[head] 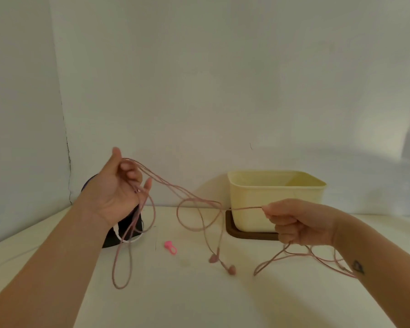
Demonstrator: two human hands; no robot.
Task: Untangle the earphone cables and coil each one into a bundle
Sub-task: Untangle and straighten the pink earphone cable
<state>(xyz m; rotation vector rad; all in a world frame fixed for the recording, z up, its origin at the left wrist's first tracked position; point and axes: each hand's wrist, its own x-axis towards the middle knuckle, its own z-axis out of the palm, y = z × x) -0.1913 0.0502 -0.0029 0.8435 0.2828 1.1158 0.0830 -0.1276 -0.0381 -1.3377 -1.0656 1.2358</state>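
Both hands, left hand (pixel 118 185) and right hand (pixel 296 223), grip the thin pink earphone cable (pixel 194 200), which is looped, tangled and not yet coiled.

Both hands (pixel 115 185) grip pink cable (pixel 194 200).

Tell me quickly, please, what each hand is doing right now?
Left hand: holds loops of the pink earphone cable.
Right hand: pinches the same cable.
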